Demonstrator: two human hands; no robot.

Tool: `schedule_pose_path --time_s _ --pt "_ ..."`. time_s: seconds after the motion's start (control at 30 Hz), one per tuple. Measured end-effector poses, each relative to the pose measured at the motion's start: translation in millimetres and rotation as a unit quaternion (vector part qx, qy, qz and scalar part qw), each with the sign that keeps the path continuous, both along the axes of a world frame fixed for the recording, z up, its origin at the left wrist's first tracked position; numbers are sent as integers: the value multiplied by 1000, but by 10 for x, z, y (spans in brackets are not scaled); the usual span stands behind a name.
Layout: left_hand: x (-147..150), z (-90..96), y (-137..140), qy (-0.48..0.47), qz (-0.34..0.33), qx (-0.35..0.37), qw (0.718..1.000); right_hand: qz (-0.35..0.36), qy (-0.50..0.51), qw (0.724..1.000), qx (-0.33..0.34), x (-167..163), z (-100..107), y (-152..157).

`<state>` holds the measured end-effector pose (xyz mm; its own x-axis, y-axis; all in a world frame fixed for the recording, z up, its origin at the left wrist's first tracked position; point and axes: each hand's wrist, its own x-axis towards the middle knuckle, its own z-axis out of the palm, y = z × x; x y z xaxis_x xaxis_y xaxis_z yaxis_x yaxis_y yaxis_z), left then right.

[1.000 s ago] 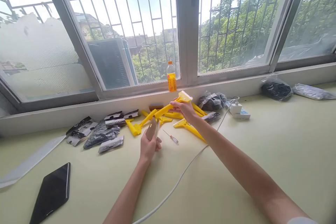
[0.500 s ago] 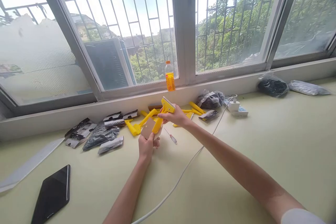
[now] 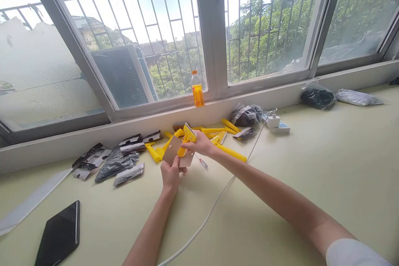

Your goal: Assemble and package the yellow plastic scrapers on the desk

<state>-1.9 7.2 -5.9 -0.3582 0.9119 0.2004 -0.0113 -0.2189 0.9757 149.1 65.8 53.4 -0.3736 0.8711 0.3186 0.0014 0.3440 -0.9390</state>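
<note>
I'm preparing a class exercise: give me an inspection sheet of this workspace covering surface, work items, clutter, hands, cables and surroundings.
Surface: pale yellow-green tabletop, looks smooth.
Work items: yellow scraper and brown card, both held; more yellow scrapers and a screwdriver lie beyond.
Clutter: printed packets left of the scrapers; black-screened device at near left.
Hands: left hand grips the card; right hand grips the scraper, its handle overlapping the card in view.
Cables: white cable passes under the right forearm towards a white adapter.
Surroundings: orange-capped bottle on the windowsill; metal bars and trees outside.
</note>
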Motion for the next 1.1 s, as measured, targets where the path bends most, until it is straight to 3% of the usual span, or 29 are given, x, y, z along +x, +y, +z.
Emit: schedule_pose_path --time_s 0.13,0.3,0.4,0.5,0.6,0.67,0.77,0.83,0.97,1.1 --pt "34 4 -10 17 38 13 999 -20 0 999 -37 34 36 -1" --pt "68 -12 -20 35 63 33 997 -39 -78 991 -97 151 154 13" --pt "61 -33 -21 53 74 26 996 -3 -105 985 -135 130 106 30" --pt "60 -41 -31 77 54 32 995 52 -116 984 -124 55 14 43" --pt "85 -27 -60 92 24 46 994 58 -138 984 -99 14 -25 37" --pt "113 -12 -87 109 9 51 993 13 -162 984 -76 29 -22 30" --pt "151 2 -123 143 -1 52 988 -126 -188 973 -40 86 -26 47" --pt "163 4 -137 164 -5 50 985 -146 -180 969 -86 117 -47 86" --pt "163 2 -144 174 -7 59 983 -33 -112 967 -226 120 -98 183" --pt "159 -2 -138 168 -5 65 984 -44 -33 976 -210 82 -84 178"
